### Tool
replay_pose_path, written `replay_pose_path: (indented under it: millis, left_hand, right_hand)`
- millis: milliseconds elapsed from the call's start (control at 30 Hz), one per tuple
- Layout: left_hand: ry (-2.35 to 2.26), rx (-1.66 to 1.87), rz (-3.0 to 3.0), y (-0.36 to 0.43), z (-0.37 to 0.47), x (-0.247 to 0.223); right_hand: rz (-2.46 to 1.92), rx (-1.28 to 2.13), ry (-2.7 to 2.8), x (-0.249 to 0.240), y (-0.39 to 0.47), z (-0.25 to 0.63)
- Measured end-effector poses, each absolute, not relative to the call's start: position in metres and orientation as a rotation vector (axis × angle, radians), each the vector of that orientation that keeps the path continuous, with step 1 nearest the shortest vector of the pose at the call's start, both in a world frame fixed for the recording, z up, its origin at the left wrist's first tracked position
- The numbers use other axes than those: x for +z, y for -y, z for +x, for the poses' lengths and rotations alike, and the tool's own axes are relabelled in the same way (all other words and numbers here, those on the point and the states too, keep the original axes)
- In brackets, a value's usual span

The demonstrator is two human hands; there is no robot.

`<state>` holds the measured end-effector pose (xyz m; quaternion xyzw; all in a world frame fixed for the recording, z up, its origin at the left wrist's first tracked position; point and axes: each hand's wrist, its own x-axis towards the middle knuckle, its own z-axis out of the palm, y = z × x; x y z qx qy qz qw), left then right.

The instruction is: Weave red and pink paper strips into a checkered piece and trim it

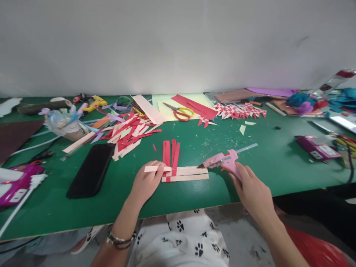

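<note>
My right hand (pixel 251 185) grips a pink hot glue gun (pixel 229 161) with a clear glue stick poking out of its back. The gun's nozzle touches or hovers just over the right part of a pale pink paper strip (pixel 190 171). My left hand (pixel 147 181) pinches a short pale pink paper strip (pixel 151 169) at the left of the woven piece. Red paper strips (pixel 175 154) stand up away from me, crossing the pale ones in a small weave. A thin shiny line runs along the upper pale strip.
Behind lie scissors (pixel 182 111) with red and yellow handles, a heap of cut strips (pixel 130 133) and red-and-white woven pieces (pixel 241 110). A black phone (pixel 91 170) lies left of my left hand. Purple boxy devices sit at left (pixel 20 181) and right (pixel 317 148).
</note>
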<state>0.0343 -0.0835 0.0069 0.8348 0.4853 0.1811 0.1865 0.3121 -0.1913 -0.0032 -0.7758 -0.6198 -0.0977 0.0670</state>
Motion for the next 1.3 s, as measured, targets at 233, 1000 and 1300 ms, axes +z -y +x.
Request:
replay_pose_path:
  millis: [233,1000,1300]
  left_hand:
    - [-1.366,0.504,2.349,0.084,0.033,0.007]
    - [-1.340,0.508,2.437,0.085,0.033,0.008]
    - [-1.333,0.519,2.465,0.086,0.032,0.002]
  right_hand:
    - [-2.388,-0.315,1.840,-0.001,0.197,0.324]
    - [-1.913,-0.487,1.667,0.046,0.103,0.335]
    - [-1.493,0.548,2.518,0.026,0.014,0.242]
